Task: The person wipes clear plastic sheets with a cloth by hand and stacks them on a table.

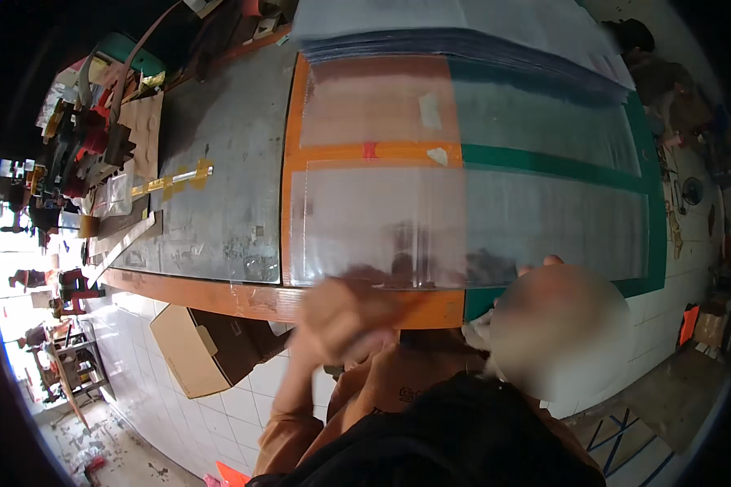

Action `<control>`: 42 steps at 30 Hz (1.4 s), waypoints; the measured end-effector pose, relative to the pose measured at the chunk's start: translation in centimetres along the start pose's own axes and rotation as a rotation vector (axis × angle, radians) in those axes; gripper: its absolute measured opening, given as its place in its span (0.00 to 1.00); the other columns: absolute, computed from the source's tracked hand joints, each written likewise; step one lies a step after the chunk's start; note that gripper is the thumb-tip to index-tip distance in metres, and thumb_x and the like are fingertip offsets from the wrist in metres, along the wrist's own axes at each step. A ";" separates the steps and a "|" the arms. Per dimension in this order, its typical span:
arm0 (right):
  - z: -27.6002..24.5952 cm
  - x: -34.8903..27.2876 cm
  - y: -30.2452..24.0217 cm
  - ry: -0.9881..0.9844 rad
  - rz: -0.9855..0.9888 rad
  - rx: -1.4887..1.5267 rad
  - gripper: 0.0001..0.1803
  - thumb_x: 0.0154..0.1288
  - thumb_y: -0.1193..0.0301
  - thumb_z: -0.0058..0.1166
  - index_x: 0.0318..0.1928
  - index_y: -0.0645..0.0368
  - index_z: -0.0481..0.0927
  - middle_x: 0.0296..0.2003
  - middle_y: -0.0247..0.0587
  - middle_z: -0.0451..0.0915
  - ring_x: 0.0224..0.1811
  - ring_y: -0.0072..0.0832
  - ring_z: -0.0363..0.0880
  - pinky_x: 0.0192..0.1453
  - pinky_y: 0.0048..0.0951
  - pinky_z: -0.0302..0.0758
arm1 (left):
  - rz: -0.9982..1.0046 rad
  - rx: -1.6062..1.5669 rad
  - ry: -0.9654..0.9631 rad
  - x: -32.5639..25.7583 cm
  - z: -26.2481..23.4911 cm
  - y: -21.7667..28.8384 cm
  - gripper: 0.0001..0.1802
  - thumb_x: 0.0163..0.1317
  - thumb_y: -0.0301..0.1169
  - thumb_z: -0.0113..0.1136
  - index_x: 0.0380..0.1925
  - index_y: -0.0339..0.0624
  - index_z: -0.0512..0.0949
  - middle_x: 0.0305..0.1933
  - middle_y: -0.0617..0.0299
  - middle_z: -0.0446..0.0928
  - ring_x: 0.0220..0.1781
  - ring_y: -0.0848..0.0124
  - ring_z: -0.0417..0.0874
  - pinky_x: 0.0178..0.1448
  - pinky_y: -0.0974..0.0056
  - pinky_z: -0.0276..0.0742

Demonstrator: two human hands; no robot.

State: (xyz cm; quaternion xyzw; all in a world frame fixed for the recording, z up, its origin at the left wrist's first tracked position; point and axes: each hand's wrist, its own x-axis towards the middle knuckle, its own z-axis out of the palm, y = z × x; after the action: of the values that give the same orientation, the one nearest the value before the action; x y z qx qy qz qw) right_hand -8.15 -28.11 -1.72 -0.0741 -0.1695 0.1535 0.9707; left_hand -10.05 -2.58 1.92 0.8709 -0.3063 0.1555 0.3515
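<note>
A clear plastic sheet [382,219] lies across the orange and green tabletop [656,203] in front of me. Beyond it, another clear sheet [536,105] lies flat, with an orange and green strip showing between the two. My left hand [337,321] is at the table's near edge by the sheet's lower left corner; motion smears its fingers. Near the sheet's lower right part, a few fingertips of my right hand [544,263] show. A large round blur covers the rest of that hand, so any grip is hidden.
A thick stack of plastic sheets [463,32] sits at the far side. To the left are a grey metal-topped surface [227,162], a taped metal strip [191,175] and a clutter of tools. Below the table's edge stands an open cardboard box [183,349].
</note>
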 end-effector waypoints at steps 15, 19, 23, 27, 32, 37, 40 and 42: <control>1.4 -2.2 1.6 0.243 0.881 -0.568 0.51 0.39 0.59 0.70 0.60 0.68 0.56 0.52 0.46 0.68 0.54 0.31 0.68 0.60 0.31 0.63 | -0.301 0.305 -0.117 -4.7 0.3 -0.4 0.11 0.45 0.23 0.59 0.32 0.40 0.75 0.33 0.61 0.73 0.34 0.68 0.73 0.39 0.65 0.66; 2.3 -0.9 3.2 0.056 1.231 -0.613 0.48 0.46 0.62 0.67 0.64 0.62 0.52 0.57 0.46 0.62 0.60 0.32 0.59 0.64 0.29 0.56 | -0.566 -0.029 0.000 -4.6 0.7 -0.4 0.09 0.40 0.22 0.64 0.23 0.41 0.75 0.29 0.60 0.71 0.31 0.65 0.71 0.40 0.65 0.64; 2.8 -0.1 5.5 0.284 1.226 -0.532 0.34 0.55 0.66 0.58 0.59 0.64 0.59 0.47 0.41 0.69 0.48 0.24 0.67 0.51 0.25 0.66 | -0.625 -0.295 0.143 -4.1 1.0 -0.4 0.09 0.37 0.22 0.66 0.19 0.40 0.75 0.24 0.61 0.70 0.33 0.65 0.70 0.49 0.61 0.61; 3.2 0.0 5.3 0.434 1.216 -0.506 0.25 0.60 0.68 0.51 0.55 0.65 0.63 0.40 0.36 0.71 0.38 0.19 0.69 0.41 0.21 0.68 | -0.410 -0.116 0.134 -3.6 0.6 0.1 0.10 0.36 0.24 0.66 0.21 0.40 0.75 0.30 0.61 0.72 0.37 0.63 0.71 0.63 0.49 0.50; 5.0 0.4 5.0 0.405 1.077 -0.621 0.27 0.60 0.73 0.49 0.60 0.63 0.60 0.38 0.38 0.71 0.33 0.20 0.69 0.39 0.22 0.68 | -0.360 -0.030 0.153 -3.3 1.8 0.1 0.09 0.43 0.21 0.62 0.24 0.39 0.72 0.45 0.54 0.72 0.54 0.50 0.69 0.64 0.43 0.52; 4.1 -1.2 4.2 0.651 0.851 -0.493 0.30 0.57 0.76 0.48 0.61 0.64 0.58 0.37 0.42 0.72 0.32 0.24 0.70 0.34 0.22 0.67 | -0.200 0.006 0.117 -3.5 3.2 0.2 0.10 0.47 0.23 0.61 0.28 0.41 0.70 0.55 0.56 0.72 0.64 0.50 0.61 0.65 0.41 0.49; 4.2 -2.1 2.5 0.485 0.609 -0.475 0.30 0.56 0.75 0.49 0.59 0.66 0.59 0.35 0.44 0.72 0.31 0.25 0.70 0.32 0.23 0.67 | -0.195 0.064 0.055 -3.5 3.1 -0.1 0.10 0.49 0.25 0.59 0.30 0.43 0.69 0.54 0.59 0.73 0.63 0.55 0.65 0.65 0.38 0.44; 4.7 -2.4 2.3 0.564 0.577 -0.572 0.28 0.57 0.72 0.47 0.58 0.68 0.59 0.34 0.46 0.72 0.29 0.25 0.71 0.32 0.24 0.68 | -0.195 0.016 0.063 -3.1 3.5 -0.1 0.08 0.51 0.26 0.58 0.30 0.43 0.68 0.52 0.59 0.74 0.62 0.57 0.67 0.65 0.36 0.43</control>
State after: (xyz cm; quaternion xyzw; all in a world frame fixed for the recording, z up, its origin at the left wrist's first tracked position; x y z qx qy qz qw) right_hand -12.61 -26.27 1.44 -0.4204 0.0921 0.3370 0.8374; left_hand -12.15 -3.66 -2.15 0.8939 -0.2074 0.1504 0.3677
